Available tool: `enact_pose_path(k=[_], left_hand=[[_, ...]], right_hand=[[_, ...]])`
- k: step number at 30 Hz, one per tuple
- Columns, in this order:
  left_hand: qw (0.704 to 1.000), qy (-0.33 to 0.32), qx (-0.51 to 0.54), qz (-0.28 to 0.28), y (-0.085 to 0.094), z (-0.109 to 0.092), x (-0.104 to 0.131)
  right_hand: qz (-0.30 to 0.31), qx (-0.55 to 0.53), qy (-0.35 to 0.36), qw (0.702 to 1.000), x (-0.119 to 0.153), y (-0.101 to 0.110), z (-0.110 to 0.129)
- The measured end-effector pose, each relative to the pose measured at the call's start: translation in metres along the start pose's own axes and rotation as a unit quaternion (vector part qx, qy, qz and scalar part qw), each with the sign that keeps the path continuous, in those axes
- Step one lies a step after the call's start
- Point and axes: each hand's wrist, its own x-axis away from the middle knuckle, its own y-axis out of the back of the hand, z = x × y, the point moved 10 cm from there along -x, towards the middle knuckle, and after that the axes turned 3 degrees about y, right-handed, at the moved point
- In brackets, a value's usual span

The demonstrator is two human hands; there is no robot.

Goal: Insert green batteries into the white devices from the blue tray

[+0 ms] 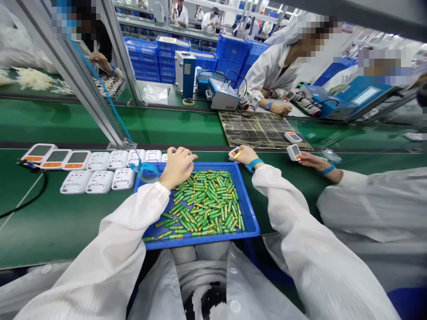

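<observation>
My left hand (179,167) is palm down over the far left rim of a blue tray (200,242), its fingers apart and bent, beside the end of a row of white devices (153,156). Many green batteries (207,204) with yellowish ends lie loose in the tray. Beyond the tray's far right corner, my right hand (248,155) is closed on a small white device (234,152) with an orange strip. Something thin and yellow shows at its fingers; I cannot make out what it is. A blue strap circles each wrist.
Larger white devices with grey screens (80,160) stand at the row's left end. To my right, a co-worker's hand (312,161) holds another white device (294,152). A dark grid-lined mat (256,129) lies ahead. A metal post (83,75) and blue coiled cord (147,172) are at left.
</observation>
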Motion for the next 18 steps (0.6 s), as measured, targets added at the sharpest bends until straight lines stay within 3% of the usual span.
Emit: enact_pose_path(k=[2, 4, 6, 7, 8, 9, 11, 12, 15, 18], left_hand=[[0.997, 0.045, 0.055, -0.009, 0.009, 0.001, 0.006], [0.986, 0.101, 0.131, -0.016, 0.014, 0.004, 0.013], [0.960, 0.153, 0.235, -0.008, 0.012, 0.005, 0.020], [0.938, 0.173, 0.301, 0.009, 0.007, 0.003, 0.023], [0.909, 0.187, 0.372, 0.032, 0.000, 0.000, 0.026], [0.875, 0.193, 0.441, 0.054, -0.007, -0.005, 0.028], [0.817, 0.194, 0.537, 0.073, -0.014, -0.012, 0.031], [0.802, 0.194, 0.561, 0.065, -0.014, -0.012, 0.032], [0.794, 0.208, 0.571, 0.021, -0.011, -0.004, 0.034], [0.803, 0.232, 0.549, 0.017, -0.012, 0.001, 0.037]], right_hand=[[-0.027, -0.082, 0.008, 0.996, 0.004, 0.009, 0.014], [-0.033, -0.284, 0.034, 0.958, 0.020, 0.015, 0.042], [0.021, -0.551, 0.070, 0.831, 0.052, 0.009, 0.085], [0.063, -0.628, 0.079, 0.772, 0.072, 0.002, 0.109], [0.083, -0.675, 0.075, 0.729, 0.092, -0.004, 0.129], [0.098, -0.699, 0.065, 0.705, 0.112, -0.012, 0.145], [0.105, -0.710, 0.045, 0.695, 0.143, -0.029, 0.166], [0.103, -0.711, 0.044, 0.694, 0.153, -0.035, 0.171], [0.104, -0.700, 0.058, 0.704, 0.164, -0.048, 0.175], [0.101, -0.667, 0.089, 0.733, 0.161, -0.050, 0.168]])
